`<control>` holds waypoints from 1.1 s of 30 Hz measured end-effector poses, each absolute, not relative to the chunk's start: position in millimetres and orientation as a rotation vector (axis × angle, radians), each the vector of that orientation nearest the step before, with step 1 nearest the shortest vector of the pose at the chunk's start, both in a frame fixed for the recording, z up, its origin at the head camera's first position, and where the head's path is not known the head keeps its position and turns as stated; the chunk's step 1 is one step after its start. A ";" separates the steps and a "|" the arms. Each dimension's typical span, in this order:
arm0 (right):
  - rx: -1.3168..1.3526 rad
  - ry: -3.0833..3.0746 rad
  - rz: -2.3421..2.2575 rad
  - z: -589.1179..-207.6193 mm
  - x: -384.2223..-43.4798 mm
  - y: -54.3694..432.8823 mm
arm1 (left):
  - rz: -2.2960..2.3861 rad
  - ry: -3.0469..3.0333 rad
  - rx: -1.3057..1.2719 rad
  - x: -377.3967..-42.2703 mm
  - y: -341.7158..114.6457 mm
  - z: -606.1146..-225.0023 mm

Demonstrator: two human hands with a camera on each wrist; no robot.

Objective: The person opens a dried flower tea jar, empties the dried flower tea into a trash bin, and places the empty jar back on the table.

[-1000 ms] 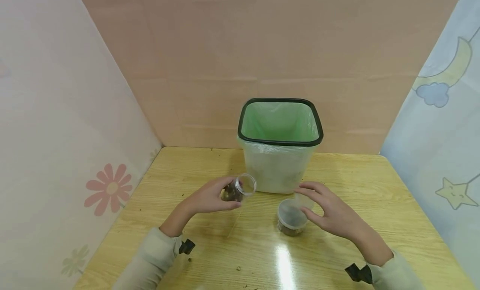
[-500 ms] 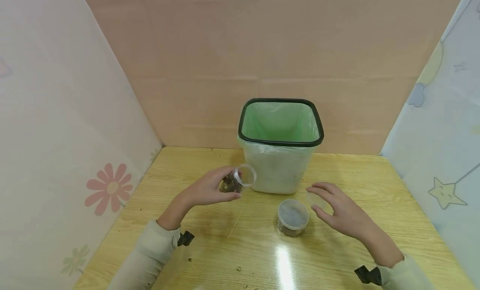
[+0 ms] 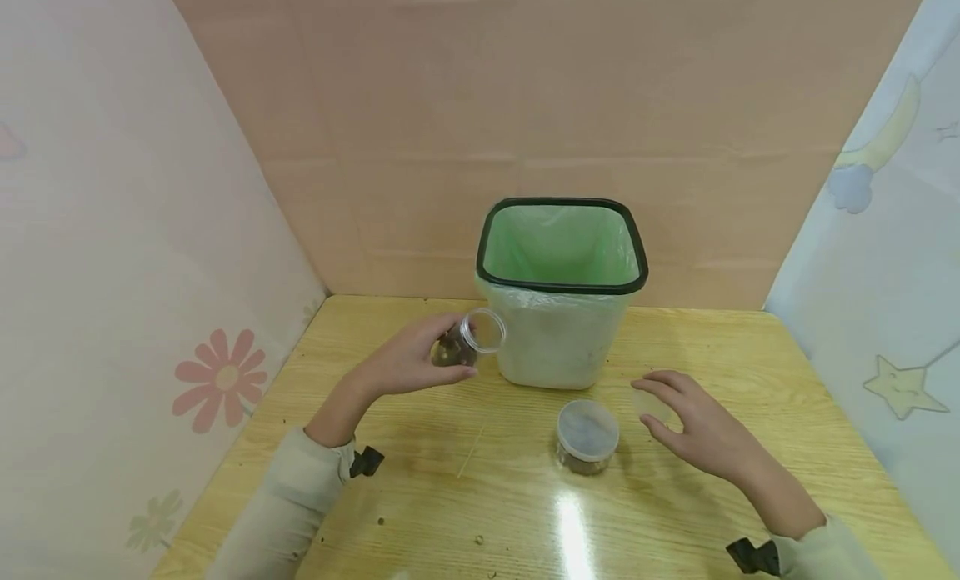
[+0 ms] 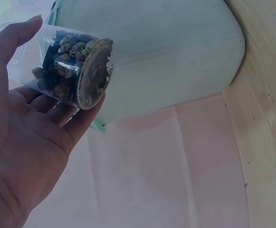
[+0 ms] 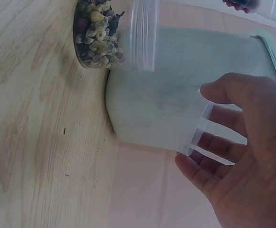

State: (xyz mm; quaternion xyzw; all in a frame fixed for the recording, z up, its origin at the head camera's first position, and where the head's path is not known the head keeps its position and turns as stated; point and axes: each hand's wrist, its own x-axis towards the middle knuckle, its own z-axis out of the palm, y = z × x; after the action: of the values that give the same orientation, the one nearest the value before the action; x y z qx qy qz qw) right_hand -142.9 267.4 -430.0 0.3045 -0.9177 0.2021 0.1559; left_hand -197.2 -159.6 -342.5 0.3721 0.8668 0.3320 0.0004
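Your left hand [image 3: 408, 362] has its thumb and fingers clamped round an open jar [image 3: 453, 347], held above the table [image 3: 420, 501] toward its back left corner. The jar is tilted, its mouth turned toward the bin [image 3: 557, 340], and dark and tan dried bits lie inside. Your right hand [image 3: 703, 430] pinches a clear lid [image 3: 651, 406] between thumb and fingers, above the surface on the side nearer its right edge. Between your hands a capped jar [image 3: 587, 432] stands upright, in front of the bin, with similar bits in it. The bin, lined and dark-rimmed, stands midway along the table's back edge. A thin stick [image 3: 470, 453] lies left of the capped jar.
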 end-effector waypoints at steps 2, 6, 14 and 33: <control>0.866 -2.643 0.580 -429.8 -142.3 269.7 | 1.045 2.723 1.181 -198.2 -160.4 -339.6; 0.856 -2.677 0.586 -430.3 -141.4 274.3 | 1.070 2.725 1.211 -199.4 -162.4 -332.6; 0.828 -2.742 0.593 -434.3 -141.5 280.2 | 1.116 2.726 1.227 -202.9 -166.3 -316.4; 0.848 -2.896 0.597 -449.1 -145.9 283.8 | 1.035 2.804 1.260 -211.4 -162.1 -290.5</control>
State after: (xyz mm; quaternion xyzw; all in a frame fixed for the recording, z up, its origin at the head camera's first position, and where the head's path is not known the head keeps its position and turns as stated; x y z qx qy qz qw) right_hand -145.9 283.8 -449.1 0.2756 -0.9409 0.1941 0.0326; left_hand -211.4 -162.1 -290.5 0.3878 0.8634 0.3187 -0.0512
